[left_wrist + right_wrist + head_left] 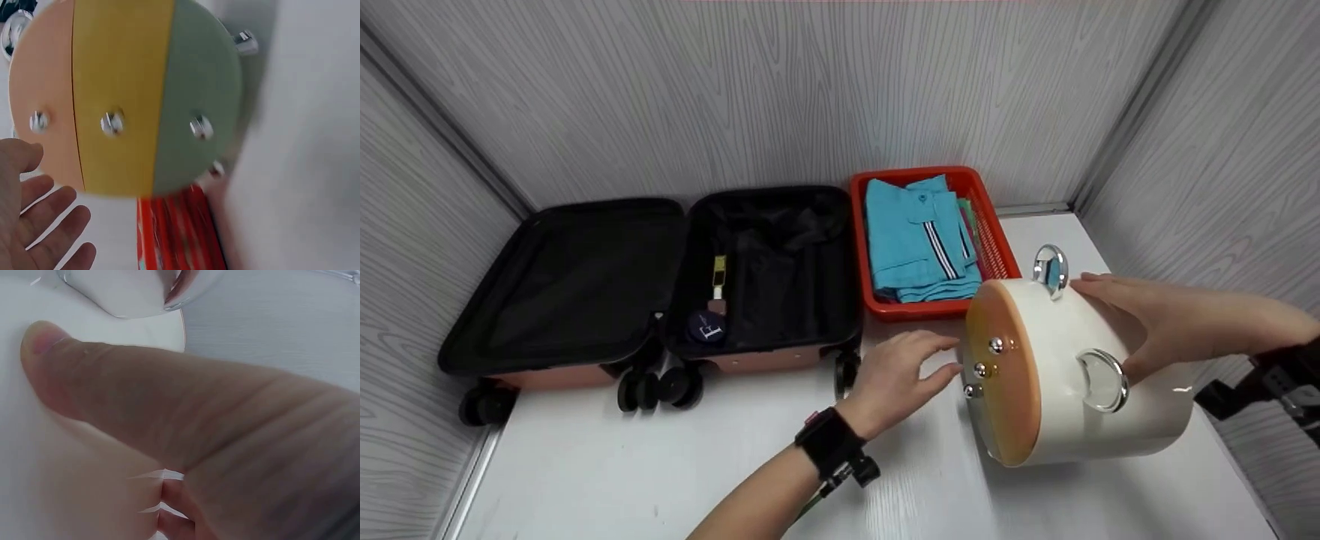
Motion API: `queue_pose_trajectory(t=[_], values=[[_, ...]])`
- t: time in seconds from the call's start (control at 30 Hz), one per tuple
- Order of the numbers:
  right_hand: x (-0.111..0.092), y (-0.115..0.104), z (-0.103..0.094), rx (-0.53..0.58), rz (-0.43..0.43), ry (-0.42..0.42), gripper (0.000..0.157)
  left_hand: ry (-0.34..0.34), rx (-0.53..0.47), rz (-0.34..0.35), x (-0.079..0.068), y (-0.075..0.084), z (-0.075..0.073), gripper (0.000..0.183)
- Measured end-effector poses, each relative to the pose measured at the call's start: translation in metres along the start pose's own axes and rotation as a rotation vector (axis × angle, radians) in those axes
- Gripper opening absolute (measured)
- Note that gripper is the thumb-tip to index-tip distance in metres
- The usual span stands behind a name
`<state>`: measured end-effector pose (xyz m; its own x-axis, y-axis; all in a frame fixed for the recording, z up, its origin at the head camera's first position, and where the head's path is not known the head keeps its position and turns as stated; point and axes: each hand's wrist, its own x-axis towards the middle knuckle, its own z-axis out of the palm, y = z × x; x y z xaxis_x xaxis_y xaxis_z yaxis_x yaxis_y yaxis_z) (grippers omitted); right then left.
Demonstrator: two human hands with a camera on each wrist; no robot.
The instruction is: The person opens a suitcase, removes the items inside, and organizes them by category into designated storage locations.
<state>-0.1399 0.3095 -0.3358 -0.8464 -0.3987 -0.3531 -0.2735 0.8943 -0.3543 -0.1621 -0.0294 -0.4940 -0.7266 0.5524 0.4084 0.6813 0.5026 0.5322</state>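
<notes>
A round white box (pixel 1065 375) lies tipped on its side, its lid (pixel 121 67) facing left. That lid has orange, yellow and green sections, each with a silver knob, and chrome ring handles stick out from the box's side. My right hand (pixel 1162 322) holds the white body, thumb on the near side and fingers on the far side; in the right wrist view the thumb (pixel 101 377) presses its glossy surface. My left hand (pixel 896 379) is in front of the lid, fingers spread and apart from it. Whether the box touches the table cannot be told.
An open suitcase (pixel 787 360) with black lining lies at the left, a round dark tag (pixel 706 327) and strap inside. Behind the box stands a red basket (pixel 885 309) holding folded blue clothes (pixel 911 240). Pale wood-grain panels (pixel 780 90) wall the white table (pixel 697 465).
</notes>
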Motion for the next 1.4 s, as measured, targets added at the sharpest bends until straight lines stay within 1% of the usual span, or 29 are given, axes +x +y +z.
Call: queue_pose_trajectory(t=[0.1,0.17,0.23,0.37,0.53,0.63,0.77,0.9,1.0,1.07,1.2,1.4], values=[[0.000,0.000,0.001,0.003,-0.001,-0.004,0.120,-0.018,-0.093,-0.056,0.016,0.017,0.012,0.042],[-0.001,-0.001,0.002,0.005,0.009,-0.003,0.121,-0.020,-0.146,-0.088,0.023,0.024,0.018,0.041],[-0.002,-0.003,0.002,0.002,0.018,0.002,0.122,-0.018,-0.182,-0.105,0.027,0.028,0.022,0.039],[-0.004,-0.010,0.002,-0.035,0.029,0.012,0.127,0.001,-0.191,-0.088,0.029,0.031,0.026,0.033],[0.002,-0.019,0.005,-0.117,-0.003,0.017,0.136,0.023,-0.201,-0.068,0.030,0.030,0.026,0.033],[0.004,-0.019,0.008,-0.156,-0.018,0.020,0.135,0.021,-0.197,-0.062,0.030,0.031,0.026,0.033],[0.003,-0.018,0.010,-0.141,-0.008,0.012,0.130,0.028,-0.170,-0.048,0.029,0.030,0.025,0.031],[0.002,-0.019,0.011,-0.122,0.011,0.007,0.130,0.046,-0.157,-0.034,0.025,0.026,0.022,0.029],[0.001,-0.021,0.010,-0.119,0.023,0.009,0.132,0.067,-0.160,-0.024,0.019,0.019,0.015,0.028],[0.001,-0.022,0.010,-0.121,0.032,0.007,0.136,0.086,-0.156,-0.012,0.013,0.013,0.010,0.028],[0.001,-0.021,0.011,-0.138,0.027,0.008,0.136,0.128,-0.133,0.000,-0.002,0.002,-0.003,0.024],[0.003,-0.019,0.011,-0.144,-0.014,0.029,0.128,0.150,-0.119,-0.026,-0.021,-0.011,-0.022,0.022]])
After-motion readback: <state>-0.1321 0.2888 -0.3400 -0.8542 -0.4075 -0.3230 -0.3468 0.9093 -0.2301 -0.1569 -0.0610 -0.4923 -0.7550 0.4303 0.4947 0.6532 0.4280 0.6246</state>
